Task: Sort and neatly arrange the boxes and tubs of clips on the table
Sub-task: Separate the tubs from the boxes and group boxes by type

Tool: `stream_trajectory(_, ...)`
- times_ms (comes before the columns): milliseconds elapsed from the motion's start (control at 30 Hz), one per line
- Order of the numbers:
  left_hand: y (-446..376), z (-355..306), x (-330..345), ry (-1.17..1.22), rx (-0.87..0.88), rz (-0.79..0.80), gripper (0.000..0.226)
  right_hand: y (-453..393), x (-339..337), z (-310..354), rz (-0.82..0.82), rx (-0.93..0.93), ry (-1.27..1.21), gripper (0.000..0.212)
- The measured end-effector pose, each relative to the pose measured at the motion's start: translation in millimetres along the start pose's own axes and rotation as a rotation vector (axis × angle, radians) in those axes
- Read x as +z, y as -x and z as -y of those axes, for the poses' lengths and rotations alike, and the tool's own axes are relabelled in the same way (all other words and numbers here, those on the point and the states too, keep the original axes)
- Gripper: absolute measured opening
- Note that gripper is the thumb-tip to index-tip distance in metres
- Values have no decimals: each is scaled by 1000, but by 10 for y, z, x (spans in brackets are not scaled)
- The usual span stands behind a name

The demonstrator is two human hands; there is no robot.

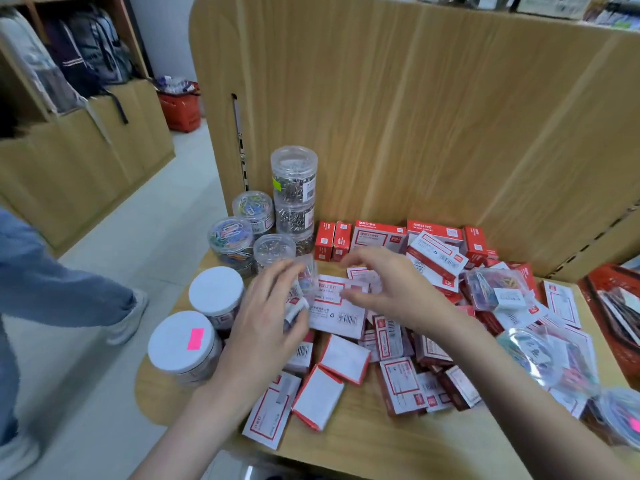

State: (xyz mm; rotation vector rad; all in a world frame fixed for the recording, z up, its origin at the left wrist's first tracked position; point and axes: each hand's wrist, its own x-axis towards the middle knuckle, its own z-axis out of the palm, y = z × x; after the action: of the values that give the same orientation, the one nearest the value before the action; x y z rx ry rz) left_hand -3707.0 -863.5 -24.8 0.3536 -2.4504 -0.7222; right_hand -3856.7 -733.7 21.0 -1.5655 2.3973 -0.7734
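On the left side of the desk (363, 445) the sorting looks partly done. Two white-lidded tubs (201, 327) stand together at the edge, and behind them the clear tubs of clips (277, 216) are grouped, some stacked, against the wooden panel (415, 116). A few red boxes (332, 240) stand upright in a row at the back.

The left hand (266, 323) has its grip curled around a small clear box of coloured clips (306, 275), raised just in front of the tubs. The right hand (381, 285) hovers over the pile, fingers loosely bent, holding nothing that I can see.

To the right, many red and white boxes (415, 358) and clear packs (495, 289) lie mixed, not yet sorted.
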Motion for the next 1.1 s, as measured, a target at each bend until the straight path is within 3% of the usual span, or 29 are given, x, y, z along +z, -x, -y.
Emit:
stream_trajectory(100, -12, 2, -21, 35, -14, -3, 50, 162, 68, -3, 144, 47, 276, 59)
stream_trajectory(233, -55, -3, -12, 12, 39, 19, 48, 203, 168, 49, 128, 59, 411, 72)
stream_trajectory(700, -90, -48, 79, -20, 36, -3, 48, 296, 263, 112, -25, 206, -55, 91)
stream_trajectory(933, -88, -4, 77, -28, 47, 25, 47, 248, 223, 143, 5, 330, -24, 75)
stream_trajectory(1100, -87, 6, 73, -17, 38, 30, 46, 232, 140, 198, -120, 392, -217, 52)
